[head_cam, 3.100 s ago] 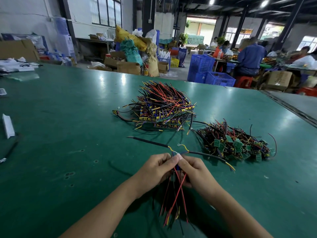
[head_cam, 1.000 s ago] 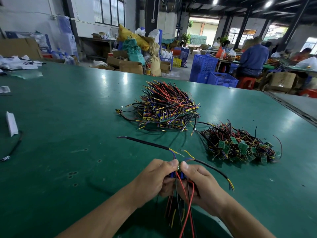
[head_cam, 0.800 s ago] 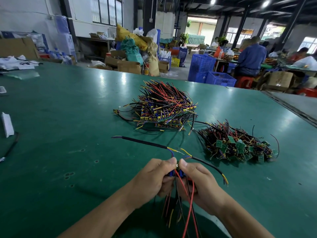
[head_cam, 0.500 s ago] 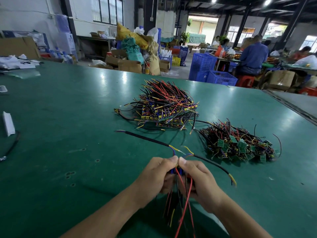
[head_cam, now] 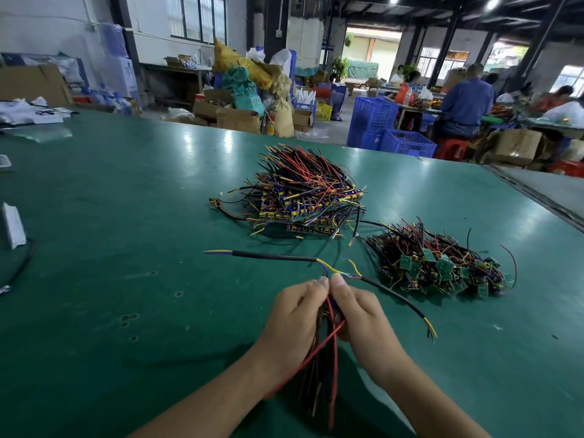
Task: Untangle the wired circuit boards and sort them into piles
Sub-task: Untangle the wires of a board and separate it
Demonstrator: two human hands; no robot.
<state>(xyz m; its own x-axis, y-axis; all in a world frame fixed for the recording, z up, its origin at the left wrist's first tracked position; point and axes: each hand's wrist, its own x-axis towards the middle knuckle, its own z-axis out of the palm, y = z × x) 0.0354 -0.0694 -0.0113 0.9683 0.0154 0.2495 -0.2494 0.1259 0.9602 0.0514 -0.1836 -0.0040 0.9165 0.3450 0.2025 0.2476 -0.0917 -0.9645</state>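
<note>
Green counter (head_cam: 126, 216) carries two heaps: the tangled pile (head_cam: 303, 191) lies beyond the wire bundle (head_cam: 334, 358), the green-board pile (head_cam: 442, 267) off to the bundle's right. Left hand (head_cam: 294, 314) and right hand (head_cam: 363, 311) both pinch the bundle, thumb tips side by side.

two piles of wired boards (head_cam: 303, 194) (head_cam: 442, 270), one held bundle (head_cam: 325, 358), two hands (head_cam: 294, 314) (head_cam: 363, 314).

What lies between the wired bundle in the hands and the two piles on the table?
Nothing separate. The left hand and right hand grip the wired bundle; only its own black-sleeved leads and bare green table lie before the far pile and the green-board pile.
</note>
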